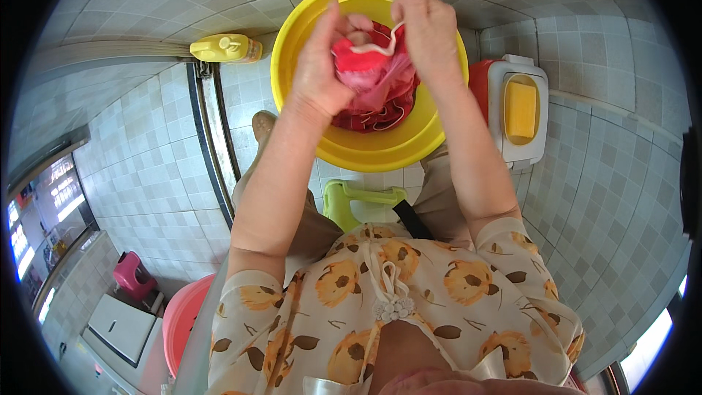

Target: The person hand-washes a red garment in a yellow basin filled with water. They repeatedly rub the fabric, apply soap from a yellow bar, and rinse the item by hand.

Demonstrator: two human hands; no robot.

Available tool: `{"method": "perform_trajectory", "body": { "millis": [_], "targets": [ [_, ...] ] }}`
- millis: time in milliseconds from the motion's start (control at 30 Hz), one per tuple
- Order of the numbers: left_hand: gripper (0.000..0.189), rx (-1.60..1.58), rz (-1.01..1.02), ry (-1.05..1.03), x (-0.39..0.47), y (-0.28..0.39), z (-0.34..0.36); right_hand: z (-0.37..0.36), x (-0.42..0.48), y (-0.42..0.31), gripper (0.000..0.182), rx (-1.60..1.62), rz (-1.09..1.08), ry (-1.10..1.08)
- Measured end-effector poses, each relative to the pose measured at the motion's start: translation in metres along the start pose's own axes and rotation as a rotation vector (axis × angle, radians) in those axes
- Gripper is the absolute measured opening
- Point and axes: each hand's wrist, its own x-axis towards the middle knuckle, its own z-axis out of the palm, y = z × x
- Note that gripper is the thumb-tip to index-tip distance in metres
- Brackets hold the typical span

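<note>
A red and pink wet-looking cloth [378, 85], apparently a garment, hangs bunched between my hands over a yellow plastic basin [378, 159]. My left hand [323, 66] grips its left side, with the fingers curled behind the red fabric. From the top edge a white cord [378, 50] runs across to my right hand [430, 38], which is slightly blurred and holds the cord's end near the fabric's right side. The lower folds rest inside the basin, where dark red patterned fabric [375, 118] with pale lines shows. The fingertips of my right hand are partly hidden.
A yellow jug-style bottle [225, 48] stands left of the basin. To the right, a yellow soap bar [521, 109] lies in a dish on a white and red container [540, 145]. A green plastic stool [340, 206] is between my legs. A door track [211, 120] and pink tub [184, 318] lie left.
</note>
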Motion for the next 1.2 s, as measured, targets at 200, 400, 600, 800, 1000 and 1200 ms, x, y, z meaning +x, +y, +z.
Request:
{"method": "perform_trajectory", "body": {
  "millis": [200, 400, 600, 800, 1000, 1200],
  "targets": [
    [0.026, 0.086, 0.115, 0.039, -0.004, 0.026, -0.009, -0.032, 0.008, -0.001, 0.045, 0.122, 0.255, -0.507],
    [0.021, 0.355, 0.307, 0.011, -0.011, 0.034, 0.001, -0.028, 0.010, 0.007, 0.029, 0.367, 0.074, -0.422],
    [0.016, 1.039, 0.187, -0.071, -0.024, 0.037, 0.005, -0.034, 0.011, -0.001, 0.024, 0.648, 0.193, -0.299],
    [0.011, 1.035, 0.305, -0.092, -0.020, 0.037, -0.002, -0.034, 0.011, -0.001, 0.024, 0.720, 0.223, -0.326],
    [0.009, 0.988, 0.235, -0.116, -0.025, 0.044, -0.002, -0.035, 0.012, 0.001, 0.026, 0.730, 0.212, -0.379],
    [0.010, 0.922, 0.219, -0.120, -0.028, 0.044, 0.002, -0.034, 0.011, 0.002, 0.026, 0.713, 0.220, -0.364]
  ]
}}
